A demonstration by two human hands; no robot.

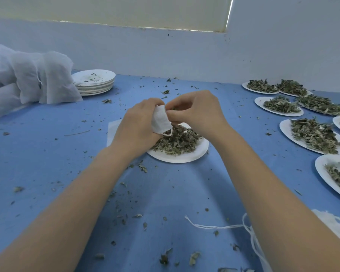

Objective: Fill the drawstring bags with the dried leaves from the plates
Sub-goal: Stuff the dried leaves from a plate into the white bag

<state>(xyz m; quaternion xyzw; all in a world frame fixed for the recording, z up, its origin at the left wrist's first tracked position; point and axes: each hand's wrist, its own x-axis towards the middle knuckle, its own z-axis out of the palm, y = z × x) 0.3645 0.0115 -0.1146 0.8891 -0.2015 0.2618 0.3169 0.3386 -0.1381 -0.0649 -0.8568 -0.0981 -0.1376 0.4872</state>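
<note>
Blue table [47, 154]; upright drawstring bag [161, 119], mouth up.

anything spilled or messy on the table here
Yes. Dried leaf bits are scattered all over the blue tablecloth, off the plates, and loose white string trails near the front edge.

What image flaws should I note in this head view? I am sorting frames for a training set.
Head view: wide-angle distortion bends the blue table edge and stretches the white paper plates of dried leaves at right; light is soft, bluish and dim, with faint shadows; a bright strip glares beside the pale window blind; the hands on the small white drawstring bag look slightly soft.
</note>
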